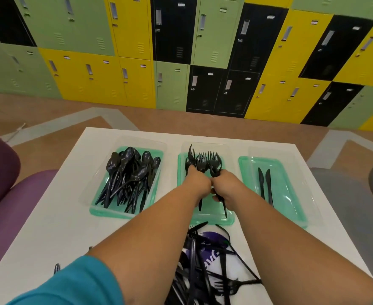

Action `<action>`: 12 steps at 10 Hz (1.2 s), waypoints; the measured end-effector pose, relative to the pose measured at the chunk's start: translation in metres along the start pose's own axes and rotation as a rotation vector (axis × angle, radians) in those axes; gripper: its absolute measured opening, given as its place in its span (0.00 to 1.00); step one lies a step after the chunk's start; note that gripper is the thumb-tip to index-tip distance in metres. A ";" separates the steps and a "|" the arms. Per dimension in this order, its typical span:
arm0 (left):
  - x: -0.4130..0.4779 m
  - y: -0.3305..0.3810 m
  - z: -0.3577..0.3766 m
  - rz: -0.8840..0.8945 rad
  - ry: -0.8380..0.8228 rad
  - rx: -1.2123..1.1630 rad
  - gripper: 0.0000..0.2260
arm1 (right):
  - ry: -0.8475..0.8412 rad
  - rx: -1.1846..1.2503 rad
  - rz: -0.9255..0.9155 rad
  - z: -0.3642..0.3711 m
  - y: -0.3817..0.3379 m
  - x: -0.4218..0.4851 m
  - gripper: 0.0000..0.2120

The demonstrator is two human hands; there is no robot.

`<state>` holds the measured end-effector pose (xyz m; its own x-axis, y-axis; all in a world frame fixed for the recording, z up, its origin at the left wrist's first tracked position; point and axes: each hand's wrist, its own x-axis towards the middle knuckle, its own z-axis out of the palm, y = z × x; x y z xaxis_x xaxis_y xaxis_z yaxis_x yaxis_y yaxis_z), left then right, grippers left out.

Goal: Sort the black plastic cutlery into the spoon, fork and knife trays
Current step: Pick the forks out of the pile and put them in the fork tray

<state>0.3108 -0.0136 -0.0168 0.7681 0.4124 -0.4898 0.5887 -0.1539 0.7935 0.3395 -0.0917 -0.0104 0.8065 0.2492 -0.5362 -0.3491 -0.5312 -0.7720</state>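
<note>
Two bare hands meet over the middle tray (212, 221) at the centre of the frame. The left hand (200, 180) and the right hand (225, 183) touch side by side, the fingers of each curled tightly round a bundle of black forks (203, 161). The tines fan upward above the knuckles and a few handles poke out below the palms. Left of centre, the spoon tray (106, 213) holds a heap of black spoons (130, 170). Right of centre, the knife tray (291, 194) holds two knives (266, 183) lying side by side. All three green trays stand in a row on a white table (71, 227). At the bottom centre, between the forearms, a tangled pile of unsorted cutlery (203, 271) lies on a white and purple bag (212, 256). A teal sleeve (71, 282) fills the lower left corner. Green, yellow and black lockers (181, 51) span the top of the frame, and a purple seat (9, 205) sits at the left edge.
</note>
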 end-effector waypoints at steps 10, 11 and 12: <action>-0.154 -0.086 -0.061 0.220 0.022 -0.120 0.11 | 0.019 -0.495 -0.451 -0.017 0.103 -0.133 0.05; -0.178 -0.109 -0.061 0.157 0.035 -0.204 0.10 | -0.173 -0.680 -0.407 -0.011 0.125 -0.157 0.11; -0.194 -0.126 -0.057 0.105 0.030 -0.246 0.10 | -0.238 -0.820 -0.416 -0.001 0.142 -0.166 0.16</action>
<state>0.0733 -0.0232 -0.0010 0.8119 0.4323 -0.3924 0.4246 0.0240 0.9051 0.1563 -0.2090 -0.0306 0.6406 0.6570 -0.3975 0.4610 -0.7430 -0.4851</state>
